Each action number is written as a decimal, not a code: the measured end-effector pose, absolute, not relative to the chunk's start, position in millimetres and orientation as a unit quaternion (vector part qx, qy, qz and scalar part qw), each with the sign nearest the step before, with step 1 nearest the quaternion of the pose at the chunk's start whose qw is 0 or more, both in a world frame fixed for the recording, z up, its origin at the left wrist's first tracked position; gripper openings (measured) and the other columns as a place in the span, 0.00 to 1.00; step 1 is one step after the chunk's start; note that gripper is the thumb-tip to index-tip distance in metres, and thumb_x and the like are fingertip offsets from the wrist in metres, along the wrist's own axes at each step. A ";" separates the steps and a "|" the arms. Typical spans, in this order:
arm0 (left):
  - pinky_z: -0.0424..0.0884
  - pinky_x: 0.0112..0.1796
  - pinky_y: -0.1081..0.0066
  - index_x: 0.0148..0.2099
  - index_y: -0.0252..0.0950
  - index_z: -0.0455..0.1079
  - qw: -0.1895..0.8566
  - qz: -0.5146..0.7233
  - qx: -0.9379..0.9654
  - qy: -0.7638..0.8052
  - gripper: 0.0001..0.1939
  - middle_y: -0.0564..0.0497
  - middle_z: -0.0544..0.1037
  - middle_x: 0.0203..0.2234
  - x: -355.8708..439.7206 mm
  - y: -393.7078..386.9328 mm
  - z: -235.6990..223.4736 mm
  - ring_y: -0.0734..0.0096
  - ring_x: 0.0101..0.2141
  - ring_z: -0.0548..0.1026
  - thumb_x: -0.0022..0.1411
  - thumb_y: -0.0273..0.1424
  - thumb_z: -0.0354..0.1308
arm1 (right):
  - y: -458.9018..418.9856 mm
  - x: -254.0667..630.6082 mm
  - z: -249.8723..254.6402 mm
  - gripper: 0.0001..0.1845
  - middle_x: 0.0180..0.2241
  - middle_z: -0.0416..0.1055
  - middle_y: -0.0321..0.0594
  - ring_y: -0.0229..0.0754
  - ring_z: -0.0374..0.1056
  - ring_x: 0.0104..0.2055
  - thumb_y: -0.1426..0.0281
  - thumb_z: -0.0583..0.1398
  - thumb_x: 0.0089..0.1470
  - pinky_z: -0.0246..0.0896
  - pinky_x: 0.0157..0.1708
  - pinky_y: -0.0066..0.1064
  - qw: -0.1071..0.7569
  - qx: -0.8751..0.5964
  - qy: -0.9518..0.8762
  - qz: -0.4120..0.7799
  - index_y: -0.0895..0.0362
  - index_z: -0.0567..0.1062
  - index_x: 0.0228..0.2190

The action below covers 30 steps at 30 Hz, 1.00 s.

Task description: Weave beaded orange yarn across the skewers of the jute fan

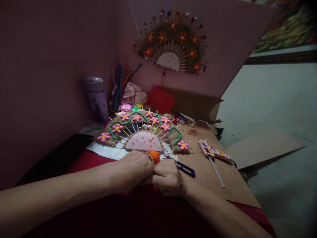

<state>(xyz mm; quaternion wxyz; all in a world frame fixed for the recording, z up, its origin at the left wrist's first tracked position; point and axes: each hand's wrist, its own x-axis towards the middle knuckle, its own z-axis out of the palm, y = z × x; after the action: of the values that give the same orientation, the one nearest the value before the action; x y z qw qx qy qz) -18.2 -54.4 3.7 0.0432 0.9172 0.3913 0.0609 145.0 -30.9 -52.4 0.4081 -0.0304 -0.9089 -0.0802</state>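
Note:
My left hand [135,167] and my right hand [168,178] meet at the near edge of a half-round fan craft [143,132] made of jute, wooden sticks, pink flowers and green pipe cleaner. Both hands are closed around an orange tassel [155,156] of yarn at the fan's base. Small blue-handled scissors [184,168] lie just right of my right hand, touching or under its fingers. The fingertips are hidden.
A finished fan with orange flowers [173,43] hangs on the pink wall. A purple bottle [97,97], pipe cleaners [123,82] and a red sheet [160,99] stand behind. A glue gun in patterned wrap [214,152] lies on brown cardboard [223,178] at right.

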 end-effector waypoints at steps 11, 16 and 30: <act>0.64 0.18 0.77 0.30 0.32 0.73 0.453 0.263 0.735 0.432 0.07 0.52 0.75 0.17 -44.8 -62.9 37.5 0.75 0.18 0.71 0.56 0.25 0.54 | -26.9 149.0 -52.1 0.15 0.17 0.62 0.32 0.34 0.57 0.19 0.75 0.48 0.58 0.47 0.20 0.29 0.395 -0.063 -0.915 -0.056 0.56 0.74 0.32; 0.69 0.18 0.83 0.31 0.30 0.72 0.686 0.441 0.407 0.411 0.03 0.46 0.80 0.25 -62.1 -62.6 23.2 0.75 0.22 0.77 0.55 0.25 0.61 | -26.0 148.6 -52.2 0.14 0.17 0.64 0.32 0.34 0.57 0.18 0.75 0.48 0.58 0.48 0.21 0.28 0.411 -0.071 -0.908 -0.031 0.56 0.73 0.34; 0.71 0.49 0.64 0.60 0.13 0.53 0.760 0.556 0.148 0.301 0.29 0.21 0.69 0.50 -74.2 -72.3 22.4 0.49 0.51 0.71 0.67 0.35 0.46 | -25.4 147.8 -55.4 0.13 0.16 0.64 0.33 0.35 0.57 0.18 0.76 0.48 0.58 0.49 0.21 0.28 0.421 -0.075 -0.904 -0.013 0.57 0.72 0.37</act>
<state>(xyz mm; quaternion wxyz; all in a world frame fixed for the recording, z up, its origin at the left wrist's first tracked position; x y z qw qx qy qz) -74.2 -72.3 22.4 0.7599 0.1485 0.3014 0.5565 147.8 -25.4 -55.4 0.4211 -0.0754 -0.9038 -0.0128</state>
